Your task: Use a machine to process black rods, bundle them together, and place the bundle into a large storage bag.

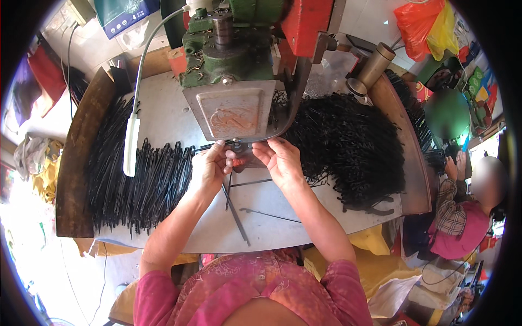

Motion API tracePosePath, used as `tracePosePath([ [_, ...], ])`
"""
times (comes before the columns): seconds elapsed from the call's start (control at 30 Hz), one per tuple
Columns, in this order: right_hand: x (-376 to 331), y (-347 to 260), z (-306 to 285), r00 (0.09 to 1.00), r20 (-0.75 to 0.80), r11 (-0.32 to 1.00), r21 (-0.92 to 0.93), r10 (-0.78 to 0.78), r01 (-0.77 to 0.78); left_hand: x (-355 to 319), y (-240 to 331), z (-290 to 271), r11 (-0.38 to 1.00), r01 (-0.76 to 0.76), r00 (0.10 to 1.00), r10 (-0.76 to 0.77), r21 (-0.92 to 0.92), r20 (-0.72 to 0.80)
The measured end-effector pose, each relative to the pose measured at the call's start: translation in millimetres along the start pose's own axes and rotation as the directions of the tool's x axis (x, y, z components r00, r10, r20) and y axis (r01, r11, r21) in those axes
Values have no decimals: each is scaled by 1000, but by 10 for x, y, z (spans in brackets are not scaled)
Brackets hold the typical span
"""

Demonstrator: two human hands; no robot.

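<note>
My left hand and my right hand meet under the grey faceplate of a green press machine. Both pinch a thin black metal rod at the machine's small head; the rod slants down toward me across the metal table. What sits between my fingertips is partly hidden. A neat row of straight black rods lies to my left. A tangled heap of bent black wire pieces lies to my right.
A white lamp on a grey gooseneck hangs over the left rods. Curved brown rims bound the table. A seated person works at the right. Red and yellow bags hang at the upper right. Loose rods lie on the table.
</note>
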State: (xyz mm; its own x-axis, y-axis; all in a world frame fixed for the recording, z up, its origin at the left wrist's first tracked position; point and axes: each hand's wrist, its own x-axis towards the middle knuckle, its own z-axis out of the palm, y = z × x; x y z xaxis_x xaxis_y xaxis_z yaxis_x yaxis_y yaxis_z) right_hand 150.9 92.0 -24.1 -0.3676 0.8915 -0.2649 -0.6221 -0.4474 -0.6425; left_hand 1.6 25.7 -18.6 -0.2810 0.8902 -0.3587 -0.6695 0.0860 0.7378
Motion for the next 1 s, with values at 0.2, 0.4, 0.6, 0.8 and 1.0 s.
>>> tracePosePath([
  [0.2,-28,-22,-9,997,-78,1000,0,-2,2,-17,-95,33,997,32,999,-34,-71,-28],
  [0.4,-115,-183,-67,996,60,966,-257,62,-44,-69,-26,-4,999,-49,998,49,-5,40],
  [0.6,-458,-775,-292,977,143,442,-875,-156,199,-67,143,-45,990,105,990,-113,98,84],
  [0.8,-657,-1319,-692,895,338,-619,-780,-290,94,-156,149,20,991,48,985,-67,123,156],
  [1.0,-647,-1288,-755,835,446,-736,-673,-322,77,-193,133,63,962,55,997,-66,268,33],
])
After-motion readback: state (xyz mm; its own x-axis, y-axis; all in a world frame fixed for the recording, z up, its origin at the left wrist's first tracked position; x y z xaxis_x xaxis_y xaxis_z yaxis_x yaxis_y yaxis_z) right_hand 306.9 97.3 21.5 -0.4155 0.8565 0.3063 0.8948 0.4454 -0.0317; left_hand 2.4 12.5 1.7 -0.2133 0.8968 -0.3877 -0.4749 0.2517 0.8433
